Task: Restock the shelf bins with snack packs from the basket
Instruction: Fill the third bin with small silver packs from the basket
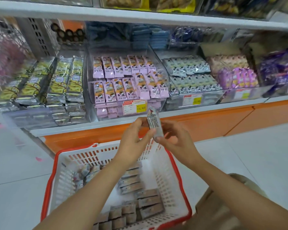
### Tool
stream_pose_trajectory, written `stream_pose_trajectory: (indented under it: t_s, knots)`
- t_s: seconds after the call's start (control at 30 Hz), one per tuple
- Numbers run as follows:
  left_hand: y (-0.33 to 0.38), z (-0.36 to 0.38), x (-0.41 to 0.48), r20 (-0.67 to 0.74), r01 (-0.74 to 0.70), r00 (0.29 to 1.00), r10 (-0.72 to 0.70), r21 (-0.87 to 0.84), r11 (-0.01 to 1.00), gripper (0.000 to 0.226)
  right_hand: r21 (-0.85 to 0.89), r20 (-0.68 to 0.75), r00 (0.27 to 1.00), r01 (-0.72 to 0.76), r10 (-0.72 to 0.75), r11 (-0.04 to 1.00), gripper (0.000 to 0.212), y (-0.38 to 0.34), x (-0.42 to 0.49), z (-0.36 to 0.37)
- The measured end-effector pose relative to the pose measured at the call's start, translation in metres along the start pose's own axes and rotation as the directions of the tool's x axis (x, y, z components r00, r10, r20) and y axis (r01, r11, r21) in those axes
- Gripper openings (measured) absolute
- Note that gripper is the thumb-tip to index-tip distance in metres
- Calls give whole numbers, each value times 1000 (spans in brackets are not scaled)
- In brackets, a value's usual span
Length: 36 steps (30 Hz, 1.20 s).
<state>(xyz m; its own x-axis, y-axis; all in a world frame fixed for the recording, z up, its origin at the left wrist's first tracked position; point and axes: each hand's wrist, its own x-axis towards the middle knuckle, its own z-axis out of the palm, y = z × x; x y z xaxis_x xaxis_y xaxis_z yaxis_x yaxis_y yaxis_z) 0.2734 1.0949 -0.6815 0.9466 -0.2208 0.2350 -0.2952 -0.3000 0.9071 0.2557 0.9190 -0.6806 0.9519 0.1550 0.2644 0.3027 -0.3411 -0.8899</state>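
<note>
At twelve o'clock above the basket (63,183), the left hand (135,136) and right hand (175,138) each pinch one slim upright snack pack (154,125) in their grip; it is probably light, crinkly and slippery, best held across its flat faces.

Down low, an orange base panel (206,123) ran under the shelving, meeting the white tiled floor (248,155). Off to the left, a blurred clump of pink fluff (8,58) sat against a wire grid (0,30), with a grey perforated upright (38,37) just beside it. A price label (134,107) with a yellow patch read 15.80 at centre. A second label (192,100) further right was too blurred to read. One small pink mark (38,159) lay on the tiles, and a brown cardboard box (213,211) sat at lower right.
</note>
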Motion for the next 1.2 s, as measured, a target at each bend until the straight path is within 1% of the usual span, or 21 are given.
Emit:
stream_pose_trajectory:
  t_s: [0.03, 0.07, 0.1, 0.13, 0.17, 0.2, 0.23, 0.27, 0.33, 0.43, 0.53, 0.63, 0.7, 0.8, 0.9, 0.97, 1.0, 1.03, 1.1, 1.13, 1.2]
  knots:
    - [3, 0, 6, -54, -68, 996, 75, 120, 990, 31, -3, -32, 999, 17, -17, 1000, 43, -5, 5, -8]
    - [5, -1, 12, -108, -139, 979, 171, 254, 957, 38, -9, -71, 997, 28, -29, 1000, 42, -11, 11, -18]
    - [7, -4, 19, -160, -192, 950, 270, 384, 903, 41, -20, -118, 992, 33, -36, 999, 41, -16, 18, -28]
    - [7, -8, 27, -193, -214, 918, 346, 494, 843, 42, -42, -166, 985, 35, -41, 999, 38, -20, 28, -40]
    - [8, -12, 34, -198, -203, 902, 383, 588, 783, 46, -80, -213, 976, 33, -50, 996, 36, -24, 39, -52]
    - [7, -16, 40, -175, -176, 905, 387, 674, 718, 52, -133, -254, 965, 27, -60, 991, 33, -26, 53, -64]
    - [2, -19, 46, -136, -146, 922, 363, 745, 651, 58, -179, -288, 955, 16, -68, 984, 32, -27, 67, -74]
    - [-3, -21, 49, -98, -122, 940, 325, 797, 592, 64, -206, -319, 945, -1, -67, 979, 30, -27, 82, -82]
    - [-15, -22, 50, -40, -98, 967, 253, 856, 508, 73, -257, -361, 931, -46, -51, 965, 28, -25, 114, -93]
    - [-24, -23, 52, -9, -106, 967, 256, 895, 433, 79, -379, -367, 930, -126, -24, 917, 26, -16, 163, -97]
    - [-26, -22, 53, -14, -109, 960, 281, 902, 418, 80, -516, -338, 941, -170, -17, 839, 28, -4, 202, -91]
    - [-28, -23, 54, 6, -124, 957, 289, 912, 392, 77, -614, -301, 953, -157, -45, 773, 27, 11, 228, -81]
    - [-29, -25, 54, 15, -126, 959, 282, 916, 382, 78, -648, -296, 952, -142, -76, 748, 23, 20, 239, -75]
    - [-31, -26, 55, 28, -138, 959, 283, 916, 376, 78, -646, -312, 948, -165, -60, 745, 23, 36, 248, -70]
    - [-31, -27, 55, 36, -146, 957, 287, 916, 373, 84, -637, -281, 959, -167, -25, 753, 23, 40, 248, -70]
    - [-30, -27, 55, 40, -150, 958, 285, 914, 378, 87, -641, -266, 962, -132, -58, 756, 23, 30, 240, -73]
    - [-29, -28, 54, 42, -158, 956, 291, 908, 387, 87, -639, -281, 957, -126, -78, 759, 23, 22, 233, -73]
    - [-28, -29, 54, 44, -169, 952, 303, 900, 401, 87, -626, -305, 947, -122, -98, 770, 21, 13, 223, -73]
    - [-29, -32, 49, 53, -200, 940, 337, 886, 418, 85, -549, -345, 928, -77, -141, 832, 15, -5, 196, -66]
    - [-31, -34, 43, 68, -220, 934, 351, 883, 414, 85, -498, -345, 923, -29, -168, 867, 12, -14, 180, -60]
    - [-40, -38, 25, 108, -267, 916, 386, 882, 387, 83, -395, -294, 935, 71, -199, 916, 10, -28, 142, -45]
